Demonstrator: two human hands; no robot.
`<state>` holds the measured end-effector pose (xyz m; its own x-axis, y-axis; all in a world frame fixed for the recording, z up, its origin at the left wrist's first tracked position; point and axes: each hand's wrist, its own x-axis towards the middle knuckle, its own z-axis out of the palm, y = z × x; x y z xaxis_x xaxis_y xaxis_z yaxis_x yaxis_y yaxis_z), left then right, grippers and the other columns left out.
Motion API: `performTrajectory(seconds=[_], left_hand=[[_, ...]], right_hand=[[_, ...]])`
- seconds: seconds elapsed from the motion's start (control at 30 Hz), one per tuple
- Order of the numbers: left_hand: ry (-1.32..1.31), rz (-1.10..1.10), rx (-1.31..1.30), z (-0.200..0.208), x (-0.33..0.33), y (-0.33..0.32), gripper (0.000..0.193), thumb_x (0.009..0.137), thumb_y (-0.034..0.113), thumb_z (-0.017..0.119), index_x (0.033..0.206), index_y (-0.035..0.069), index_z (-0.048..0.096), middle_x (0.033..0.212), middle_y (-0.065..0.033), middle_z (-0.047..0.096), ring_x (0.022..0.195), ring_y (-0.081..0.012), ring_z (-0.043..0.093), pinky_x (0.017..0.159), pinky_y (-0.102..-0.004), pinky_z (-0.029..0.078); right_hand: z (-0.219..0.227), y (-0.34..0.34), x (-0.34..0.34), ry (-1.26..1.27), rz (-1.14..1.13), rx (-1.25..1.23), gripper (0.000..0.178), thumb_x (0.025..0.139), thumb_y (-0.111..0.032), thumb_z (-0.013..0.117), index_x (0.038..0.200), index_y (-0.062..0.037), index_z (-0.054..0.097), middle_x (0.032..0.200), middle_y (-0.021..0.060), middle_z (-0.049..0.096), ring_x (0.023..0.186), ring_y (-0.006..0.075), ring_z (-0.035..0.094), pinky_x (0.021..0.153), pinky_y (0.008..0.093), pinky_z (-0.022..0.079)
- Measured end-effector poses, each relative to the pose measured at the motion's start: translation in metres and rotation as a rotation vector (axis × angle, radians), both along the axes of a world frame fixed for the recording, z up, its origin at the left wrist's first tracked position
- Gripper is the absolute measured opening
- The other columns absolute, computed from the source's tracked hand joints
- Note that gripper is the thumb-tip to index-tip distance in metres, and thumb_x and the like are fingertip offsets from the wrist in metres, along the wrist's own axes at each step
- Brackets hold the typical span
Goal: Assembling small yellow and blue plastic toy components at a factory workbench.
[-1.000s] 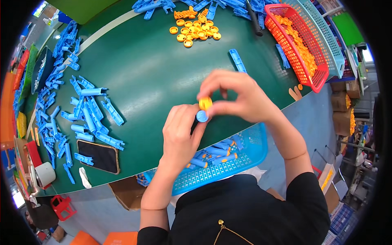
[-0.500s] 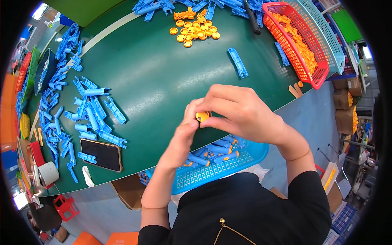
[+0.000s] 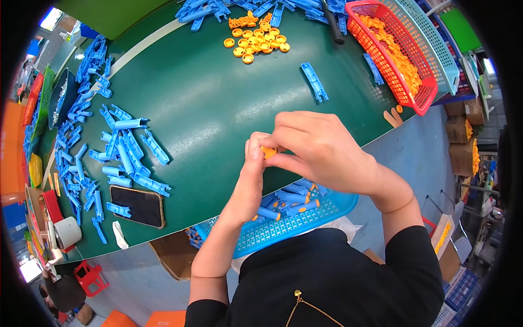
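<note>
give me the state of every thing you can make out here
orange cap, held, partly covered
left hand, closed, grip mostly hidden
right hand, pinching the orange cap
red basket, holding orange pieces
blue basket, partly filled with blue tubes
phone, lying flat, screen dark
loose orange caps, heaped
black-handled tool, lying down
</note>
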<state>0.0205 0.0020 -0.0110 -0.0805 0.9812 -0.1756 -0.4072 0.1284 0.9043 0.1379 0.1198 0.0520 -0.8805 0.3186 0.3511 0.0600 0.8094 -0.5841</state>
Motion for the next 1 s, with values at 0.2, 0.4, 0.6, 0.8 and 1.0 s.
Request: performTrajectory(seconds=[0.2,0.4,0.6,0.8,1.0], left_hand=[[0.264,0.224,0.121,-0.004,0.011,0.005,0.042,0.103,0.031,0.023,0.1,0.001,0.052,0.098,-0.0085,0.047,0.104,-0.0191,0.045,0.096,-0.0306,0.033],[0.27,0.186,0.165,-0.01,0.006,0.011,0.045,0.103,0.035,0.024,0.101,0.001,0.053,0.096,-0.0075,0.048,0.096,-0.0164,0.048,0.092,-0.0288,0.036],[0.053,0.139,0.177,-0.008,0.002,0.005,0.059,0.102,0.049,0.012,0.106,0.006,0.052,0.098,-0.0037,0.05,0.098,-0.0151,0.048,0.093,-0.0285,0.036],[0.878,0.414,0.239,0.001,-0.042,-0.017,0.04,0.098,0.034,0.041,0.118,0.001,0.052,0.12,-0.014,0.053,0.118,-0.0293,0.046,0.106,-0.0376,0.028],[1.999,0.631,-0.267,-0.006,-0.079,-0.049,0.041,0.087,0.017,0.061,0.123,0.001,0.053,0.124,-0.0159,0.052,0.121,-0.0359,0.042,0.106,-0.0516,0.026]], right_hand=[[0.008,0.004,-0.004,-0.087,0.065,-0.103,0.018,0.075,-0.01,0.073,0.082,-0.001,0.06,0.073,0.0092,0.058,0.064,0.0271,0.058,0.056,0.0345,0.046],[-0.01,0.006,-0.001,-0.022,0.039,-0.119,0.02,0.076,-0.01,0.075,0.088,-0.0003,0.063,0.073,0.0096,0.062,0.065,0.0257,0.06,0.058,0.0332,0.047],[-0.038,0.0,0.005,0.091,0.038,-0.495,0.039,0.069,-0.012,0.081,0.105,-0.004,0.067,0.076,0.003,0.053,0.069,0.013,0.051,0.061,0.027,0.041],[-0.027,-0.005,0.021,-0.04,0.056,-0.436,0.034,0.071,-0.011,0.08,0.102,-0.0041,0.069,0.072,0.0027,0.054,0.067,0.0132,0.052,0.059,0.0276,0.042],[-0.022,0.012,0.013,-0.194,0.115,-0.51,0.026,0.08,-0.015,0.072,0.103,-0.0046,0.069,0.075,0.007,0.063,0.07,0.017,0.06,0.063,0.0303,0.046]])
